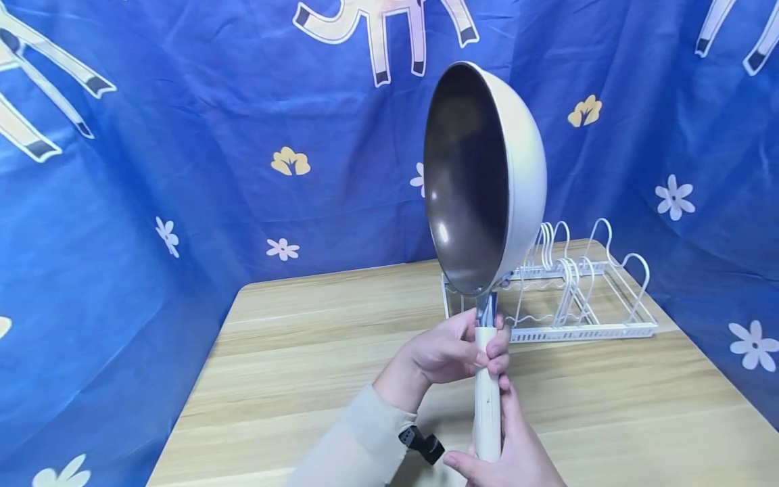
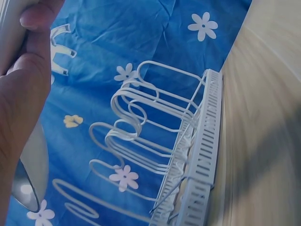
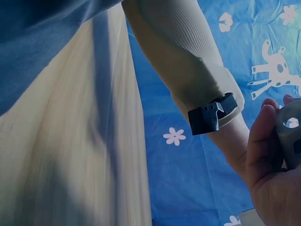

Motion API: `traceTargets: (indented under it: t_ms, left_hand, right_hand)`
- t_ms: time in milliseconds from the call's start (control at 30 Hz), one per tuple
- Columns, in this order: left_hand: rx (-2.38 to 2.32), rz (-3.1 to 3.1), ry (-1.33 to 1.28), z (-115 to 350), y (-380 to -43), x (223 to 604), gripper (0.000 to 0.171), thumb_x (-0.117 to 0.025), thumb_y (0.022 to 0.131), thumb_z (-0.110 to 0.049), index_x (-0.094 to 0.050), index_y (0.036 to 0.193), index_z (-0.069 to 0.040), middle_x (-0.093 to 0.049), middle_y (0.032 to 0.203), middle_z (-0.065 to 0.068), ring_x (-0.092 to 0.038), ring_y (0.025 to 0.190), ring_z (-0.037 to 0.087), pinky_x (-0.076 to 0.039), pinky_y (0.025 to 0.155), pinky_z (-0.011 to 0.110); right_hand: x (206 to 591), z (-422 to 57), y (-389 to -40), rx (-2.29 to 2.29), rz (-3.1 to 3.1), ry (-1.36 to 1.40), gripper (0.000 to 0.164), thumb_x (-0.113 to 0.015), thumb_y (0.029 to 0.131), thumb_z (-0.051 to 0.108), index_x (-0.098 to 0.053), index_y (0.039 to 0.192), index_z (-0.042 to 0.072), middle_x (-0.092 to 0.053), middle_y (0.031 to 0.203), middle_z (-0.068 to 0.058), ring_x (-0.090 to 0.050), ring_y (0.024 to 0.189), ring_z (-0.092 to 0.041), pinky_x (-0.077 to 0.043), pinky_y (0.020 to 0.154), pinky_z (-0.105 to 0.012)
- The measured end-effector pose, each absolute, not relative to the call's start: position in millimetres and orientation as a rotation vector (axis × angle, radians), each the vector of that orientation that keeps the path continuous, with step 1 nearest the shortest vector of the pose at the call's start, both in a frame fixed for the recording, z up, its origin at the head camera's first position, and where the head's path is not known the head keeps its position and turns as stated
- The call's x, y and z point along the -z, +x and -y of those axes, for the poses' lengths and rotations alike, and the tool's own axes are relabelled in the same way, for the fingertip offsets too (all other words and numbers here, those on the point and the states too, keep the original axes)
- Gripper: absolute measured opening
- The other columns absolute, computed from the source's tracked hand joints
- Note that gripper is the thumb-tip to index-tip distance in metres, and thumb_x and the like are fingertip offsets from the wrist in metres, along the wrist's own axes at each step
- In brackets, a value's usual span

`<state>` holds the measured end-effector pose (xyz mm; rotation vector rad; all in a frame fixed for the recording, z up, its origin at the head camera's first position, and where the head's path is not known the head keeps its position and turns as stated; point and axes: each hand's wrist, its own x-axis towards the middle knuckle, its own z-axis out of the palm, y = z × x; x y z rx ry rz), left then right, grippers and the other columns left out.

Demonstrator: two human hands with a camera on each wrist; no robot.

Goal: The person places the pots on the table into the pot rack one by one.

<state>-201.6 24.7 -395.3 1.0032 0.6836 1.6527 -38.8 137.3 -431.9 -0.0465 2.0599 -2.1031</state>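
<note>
- Presently, the pan [image 1: 525, 162] was aloft before the left end of the rack [image 1: 584, 332], long axis near vertical, bowl [image 1: 465, 182] above both grips.
- Left hand [image 1: 449, 352], nearer the rack, curled snugly around the upper handle [image 1: 487, 406].
- Right hand [image 1: 520, 450] clasped it lower, farther from the rack.

Over the table [image 1: 292, 379], room to pass runs along the left edge up to the far left corner. At the far right corner the wire rack [image 1: 584, 333] obstructs, leaving only narrow slots. The raised pan [image 1: 468, 176] blocks the direct approach to the wire rack's left part. Bare surface lies along the right edge, nearer than the wire rack. The curtain [image 1: 341, 223] bounds the far, left and right edges.
</note>
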Motion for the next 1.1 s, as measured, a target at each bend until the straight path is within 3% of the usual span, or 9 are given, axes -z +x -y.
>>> traceTargets:
  t_ms: [300, 567, 800, 1033, 1100]
  left_hand:
    - [-1.611, -0.634, 0.990, -39, -204, 400, 0.048, -0.041, 0.080, 0.011, -0.043, 0.114, -0.022, -0.049, 0.090, -0.005, -0.058, 0.085, 0.010, -0.059, 0.094, 0.033]
    - [-1.578, -0.613, 1.005, -46, -203, 401, 0.050, -0.040, 0.079, 0.011, -0.044, 0.114, -0.024, -0.049, 0.088, -0.006, -0.057, 0.083, 0.009, -0.058, 0.093, 0.031]
    - [-1.570, -0.583, 0.990, -50, -204, 406, 0.049, -0.040, 0.078, 0.011, -0.044, 0.112, -0.023, -0.049, 0.086, -0.007, -0.057, 0.082, 0.010, -0.057, 0.092, 0.031]
    - [-1.607, -0.547, 0.936, -50, -204, 421, 0.047, -0.045, 0.077, 0.007, -0.043, 0.112, -0.024, -0.048, 0.086, -0.008, -0.055, 0.081, 0.008, -0.058, 0.091, 0.031]
    - [-1.617, -0.535, 0.921, -50, -203, 426, 0.046, -0.046, 0.077, 0.006, -0.043, 0.112, -0.024, -0.047, 0.086, -0.008, -0.054, 0.080, 0.007, -0.057, 0.090, 0.031]
  right_hand:
    - [433, -140, -35, 2.158, -2.067, 0.017, 0.114, -0.080, 0.080, 0.005, 0.004, 0.154, 0.029, -0.064, 0.075, -0.012, -0.068, 0.054, -0.022, -0.063, 0.054, -0.042]
    - [434, -140, -31, 2.187, -2.158, -0.024, 0.109, -0.079, 0.079, 0.001, -0.001, 0.153, 0.021, -0.064, 0.069, -0.006, -0.067, 0.050, -0.017, -0.062, 0.050, -0.040]
    - [436, -139, -30, 2.188, -2.195, 0.026, 0.109, -0.080, 0.078, 0.001, -0.005, 0.153, 0.021, -0.063, 0.068, -0.005, -0.066, 0.049, -0.017, -0.062, 0.050, -0.039]
    - [440, -138, -29, 2.120, -2.253, 0.131, 0.107, -0.084, 0.075, 0.007, -0.010, 0.152, 0.018, -0.063, 0.069, -0.007, -0.065, 0.050, -0.015, -0.061, 0.052, -0.034]
    - [442, -138, -29, 2.065, -2.351, 0.155, 0.109, -0.087, 0.072, 0.012, -0.014, 0.153, 0.017, -0.065, 0.079, -0.007, -0.064, 0.057, -0.011, -0.060, 0.059, -0.028]
